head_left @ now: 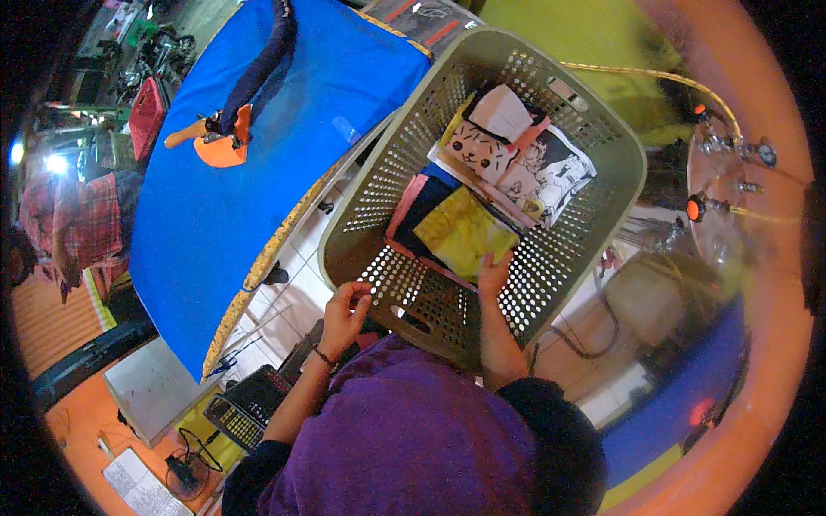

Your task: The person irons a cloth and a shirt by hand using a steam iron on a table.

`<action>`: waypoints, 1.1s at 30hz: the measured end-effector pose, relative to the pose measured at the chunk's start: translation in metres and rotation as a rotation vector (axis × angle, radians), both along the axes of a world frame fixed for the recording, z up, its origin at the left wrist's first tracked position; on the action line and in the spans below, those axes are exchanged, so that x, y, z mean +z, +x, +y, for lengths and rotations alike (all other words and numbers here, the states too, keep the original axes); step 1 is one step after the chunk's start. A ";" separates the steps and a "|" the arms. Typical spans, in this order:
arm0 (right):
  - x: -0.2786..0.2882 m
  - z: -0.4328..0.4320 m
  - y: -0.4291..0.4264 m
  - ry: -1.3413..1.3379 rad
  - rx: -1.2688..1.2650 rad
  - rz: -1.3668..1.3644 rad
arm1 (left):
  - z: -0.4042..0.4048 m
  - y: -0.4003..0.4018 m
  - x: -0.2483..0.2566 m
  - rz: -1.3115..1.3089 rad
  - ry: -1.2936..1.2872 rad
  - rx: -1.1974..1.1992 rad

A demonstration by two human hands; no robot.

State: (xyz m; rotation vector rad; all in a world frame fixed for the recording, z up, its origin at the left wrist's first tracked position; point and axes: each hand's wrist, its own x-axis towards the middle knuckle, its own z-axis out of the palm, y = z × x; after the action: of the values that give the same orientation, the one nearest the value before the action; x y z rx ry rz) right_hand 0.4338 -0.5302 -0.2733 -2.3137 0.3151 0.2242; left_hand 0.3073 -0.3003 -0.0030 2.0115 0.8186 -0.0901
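A large olive perforated plastic laundry basket is in front of me, with folded cloths inside. My right hand reaches into it and grips the near corner of a yellow folded cloth. Under that cloth are dark blue and pink folded cloths. Farther in lies a second stack, with a pink cloth bearing an animal face, a black-and-white printed cloth and a whitish folded piece on top. My left hand, loosely curled with nothing visible in it, hovers at the basket's near left rim.
Left of the basket stands a blue-covered ironing table, bearing an orange iron with a wooden handle and dark hose. A metal tank with gauges stands at right. Electronics sit lower left. Another person's plaid sleeve shows far left.
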 end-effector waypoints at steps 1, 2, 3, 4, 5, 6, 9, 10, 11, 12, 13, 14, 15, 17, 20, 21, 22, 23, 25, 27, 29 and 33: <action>0.036 0.018 0.004 -0.011 0.066 -0.006 | -0.002 0.001 0.002 -0.002 0.019 -0.012; 0.071 0.036 0.006 -0.025 0.135 -0.013 | -0.003 0.000 0.000 -0.008 0.037 -0.024; 0.100 0.049 0.007 0.023 0.212 -0.019 | -0.002 -0.002 -0.003 -0.016 0.055 -0.039; 0.122 0.060 0.007 0.073 0.250 -0.063 | -0.002 -0.003 -0.006 -0.025 0.074 -0.057; 0.136 0.066 0.006 0.125 0.286 -0.107 | -0.002 -0.003 -0.008 -0.024 0.043 -0.041; 0.141 0.066 0.007 0.189 0.266 -0.093 | -0.002 -0.005 -0.010 -0.021 0.012 -0.019; 0.142 0.061 0.008 0.355 0.188 -0.100 | -0.004 -0.004 -0.008 -0.013 0.011 -0.021; 0.133 0.052 0.012 0.393 0.151 -0.133 | -0.004 -0.003 -0.007 -0.009 0.028 -0.029; 0.122 0.042 0.017 0.432 0.116 -0.165 | -0.005 -0.005 -0.009 -0.035 0.046 -0.028; 0.112 0.030 0.021 0.299 0.101 -0.107 | -0.005 -0.006 -0.012 -0.059 0.064 -0.030; 0.097 0.015 0.024 0.163 0.088 -0.051 | -0.006 -0.009 -0.014 -0.083 0.081 -0.029; 0.075 0.000 0.026 0.048 0.090 0.068 | -0.006 -0.007 -0.012 -0.062 0.107 -0.059; 0.053 -0.012 0.021 0.033 0.070 0.179 | -0.006 -0.005 -0.009 -0.041 0.131 -0.088; 0.012 -0.032 0.011 0.001 0.029 0.399 | -0.007 -0.004 -0.009 -0.013 0.158 -0.130; -0.015 -0.033 0.014 -0.175 0.081 0.471 | -0.007 -0.002 -0.008 0.021 0.177 -0.157; -0.013 -0.029 0.017 -0.220 0.097 0.485 | -0.007 -0.001 -0.006 0.038 0.180 -0.159; 0.006 -0.020 0.026 -0.248 0.111 0.483 | -0.007 -0.002 -0.006 0.055 0.182 -0.156; 0.021 -0.014 0.026 -0.249 0.058 0.436 | -0.007 -0.004 -0.006 0.052 0.181 -0.155; 0.028 -0.013 0.022 -0.282 0.009 0.349 | -0.006 -0.006 -0.008 0.039 0.183 -0.166; -0.011 -0.029 0.009 -0.351 0.026 0.273 | -0.007 -0.007 -0.009 0.034 0.182 -0.180; -0.031 -0.031 0.004 -0.421 0.051 0.145 | -0.008 -0.006 -0.007 0.006 0.164 -0.168; 0.036 0.007 0.012 -0.466 0.207 0.025 | -0.018 -0.011 0.000 -0.106 0.194 -0.017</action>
State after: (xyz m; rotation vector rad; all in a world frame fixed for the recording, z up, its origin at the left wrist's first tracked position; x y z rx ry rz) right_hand 0.4454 -0.5235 -0.2376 -2.8104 0.1480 0.3080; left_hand 0.2961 -0.3183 -0.0026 2.1853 0.7672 0.0894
